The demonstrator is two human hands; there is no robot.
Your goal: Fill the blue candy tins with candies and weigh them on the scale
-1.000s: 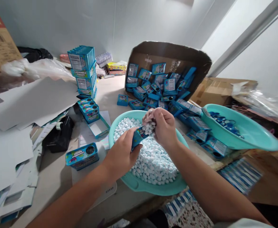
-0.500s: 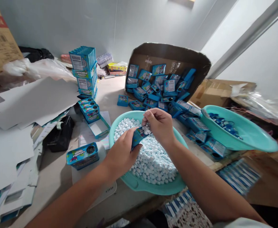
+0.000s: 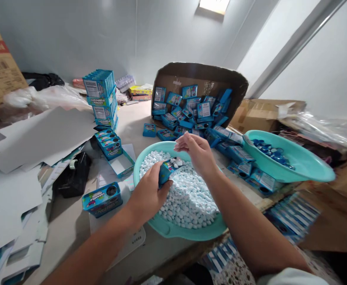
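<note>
My left hand (image 3: 149, 192) grips a small blue candy box (image 3: 165, 171), tilted, with white candies heaped at its open top. It hovers over a teal basin (image 3: 173, 228) heaped with small white candies (image 3: 188, 198). My right hand (image 3: 197, 152) is just above and right of the box, fingers spread and empty. A filled blue box (image 3: 102, 199) lies on the table left of the basin.
A tipped cardboard carton (image 3: 203, 77) spills several blue boxes (image 3: 191, 113) behind the basin. A second teal basin (image 3: 298, 160) with blue caps sits at right. Stacked blue boxes (image 3: 102, 99) stand at left, flat white cardboard sheets (image 3: 42, 134) and a black tape dispenser (image 3: 72, 176) nearby.
My right hand let its handful of candies go into the box and opened, lifting slightly away. The left hand kept the box over the basin. The camera tilted up a little.
</note>
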